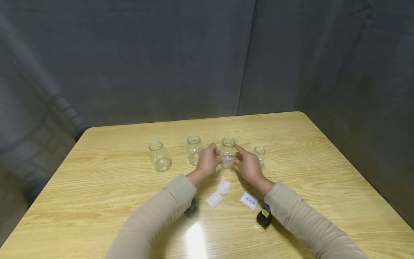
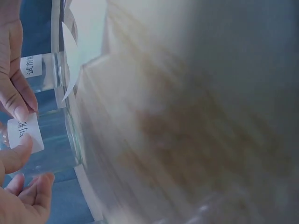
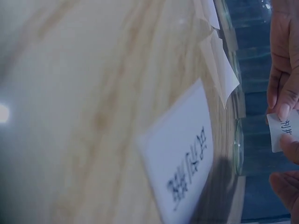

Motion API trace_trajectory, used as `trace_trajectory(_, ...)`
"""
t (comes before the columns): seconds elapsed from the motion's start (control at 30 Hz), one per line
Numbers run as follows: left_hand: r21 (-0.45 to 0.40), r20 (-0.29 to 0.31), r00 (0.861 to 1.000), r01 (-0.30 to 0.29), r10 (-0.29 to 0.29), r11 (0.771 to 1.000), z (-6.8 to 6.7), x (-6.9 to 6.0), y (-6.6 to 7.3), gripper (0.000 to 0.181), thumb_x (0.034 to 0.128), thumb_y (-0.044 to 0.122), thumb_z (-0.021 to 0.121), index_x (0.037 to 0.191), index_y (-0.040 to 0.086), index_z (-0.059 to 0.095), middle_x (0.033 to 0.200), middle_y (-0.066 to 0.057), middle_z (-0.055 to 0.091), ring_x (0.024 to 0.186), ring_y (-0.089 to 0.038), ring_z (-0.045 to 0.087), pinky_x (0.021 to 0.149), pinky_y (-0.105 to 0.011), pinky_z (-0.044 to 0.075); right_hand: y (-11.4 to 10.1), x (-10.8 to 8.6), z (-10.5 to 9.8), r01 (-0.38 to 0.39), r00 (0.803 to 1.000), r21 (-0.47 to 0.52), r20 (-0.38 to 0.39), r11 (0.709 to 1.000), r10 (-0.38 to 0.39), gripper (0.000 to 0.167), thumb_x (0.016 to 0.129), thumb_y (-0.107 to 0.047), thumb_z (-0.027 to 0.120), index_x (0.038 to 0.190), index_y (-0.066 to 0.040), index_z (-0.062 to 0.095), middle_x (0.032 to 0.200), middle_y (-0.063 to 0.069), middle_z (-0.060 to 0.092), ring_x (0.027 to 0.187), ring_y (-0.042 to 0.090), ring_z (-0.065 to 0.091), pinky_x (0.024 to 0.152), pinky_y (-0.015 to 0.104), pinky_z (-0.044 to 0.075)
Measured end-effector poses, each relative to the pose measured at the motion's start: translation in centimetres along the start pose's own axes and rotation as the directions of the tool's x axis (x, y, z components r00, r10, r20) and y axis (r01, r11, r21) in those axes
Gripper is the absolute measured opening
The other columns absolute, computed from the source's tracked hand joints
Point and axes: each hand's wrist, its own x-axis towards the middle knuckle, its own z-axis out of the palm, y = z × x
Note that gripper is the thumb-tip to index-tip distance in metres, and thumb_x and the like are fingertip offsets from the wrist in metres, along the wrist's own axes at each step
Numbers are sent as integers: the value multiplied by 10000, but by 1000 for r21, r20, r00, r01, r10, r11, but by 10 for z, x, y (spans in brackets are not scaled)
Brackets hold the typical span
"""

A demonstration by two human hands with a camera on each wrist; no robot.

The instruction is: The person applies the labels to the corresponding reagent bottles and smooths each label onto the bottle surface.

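Note:
A clear glass jar (image 1: pixel 228 142) stands upright on the wooden table with a small white label (image 1: pixel 228 160) low on its front. My left hand (image 1: pixel 208 158) is at the jar's left side. In the left wrist view its thumb lies on the label (image 2: pixel 25 135), with the other fingers curled beside the glass. From the right, my right hand (image 1: pixel 248 164) holds the jar, thumb at the label's edge and fingers along the side. Handwritten characters show on the label, partly covered by the thumbs. How firmly the label sticks to the glass I cannot tell.
To the left stand two more glass jars (image 1: pixel 160 158) (image 1: pixel 194 149). A smaller jar (image 1: pixel 260 151) with a label is partly behind my right hand. Blank paper pieces (image 1: pixel 215 199) (image 1: pixel 224 187) and a white label with writing (image 1: pixel 249 200) lie in front.

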Motion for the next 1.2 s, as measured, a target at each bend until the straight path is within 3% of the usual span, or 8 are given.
trace_trajectory(0.1, 14, -13, 1000, 9, -9, 1000, 0, 1, 1, 330, 679, 38, 700, 927, 8, 485, 917, -121, 600, 890, -235, 575, 727, -267, 477, 0, 0, 0, 7, 1000, 7, -13, 1000, -7, 502, 705, -25, 679, 1167, 23, 487, 922, 206, 607, 826, 283, 600, 691, 341, 490)
trace_trajectory(0.23, 5, -11, 999, 35, -35, 999, 1, 3, 2, 415, 656, 30, 711, 1022, -17, 521, 962, -139, 607, 898, -228, 577, 737, -257, 474, 2, 0, 1, 22, 999, 10, -38, 1000, -22, 445, 703, 9, 666, 1122, 30, 518, 848, 185, 627, 770, 264, 615, 616, 314, 506)
trace_trajectory(0.4, 27, -6, 1000, 29, -29, 999, 3, 3, 2, 343, 640, 17, 718, 942, -31, 563, 932, -127, 614, 888, -226, 580, 734, -227, 469, 4, -1, 2, 31, 997, 19, -69, 999, -30, 433, 679, 28, 675, 1090, 39, 539, 795, 172, 635, 720, 247, 622, 552, 286, 501)
trace_trajectory(0.63, 35, 5, 1000, 13, -13, 999, 3, 7, 1, 318, 655, 31, 712, 928, -25, 559, 931, -122, 609, 884, -230, 577, 731, -231, 470, 3, 1, 1, 36, 996, -8, -79, 999, -36, 448, 665, 10, 695, 1082, 35, 536, 793, 178, 632, 728, 260, 618, 602, 327, 504)
trace_trajectory(0.8, -13, 14, 1000, 15, -15, 1000, 3, 8, -2, 355, 681, 13, 689, 991, -55, 529, 985, -157, 591, 922, -248, 567, 766, -264, 463, 1, 5, 0, 13, 1000, -14, -27, 1000, -14, 485, 688, -25, 693, 1127, 20, 493, 846, 189, 624, 783, 280, 606, 663, 353, 497)
trace_trajectory(1.0, -67, 5, 999, 54, -53, 996, 5, 6, -2, 449, 693, 34, 687, 1086, -52, 487, 1048, -179, 559, 963, -262, 545, 788, -276, 454, 2, 6, -3, -65, 997, 76, 44, 995, 62, 573, 710, -54, 681, 1216, 8, 419, 947, 226, 589, 859, 309, 582, 731, 348, 479)
trace_trajectory(1.2, -72, 2, 996, 88, -88, 993, 6, 3, -3, 469, 706, 86, 688, 1101, -51, 478, 1102, -194, 530, 984, -289, 528, 792, -317, 455, 6, 1, -7, -95, 992, 125, 95, 988, 84, 612, 732, -35, 659, 1269, 3, 370, 1056, 270, 526, 945, 354, 532, 795, 376, 448)
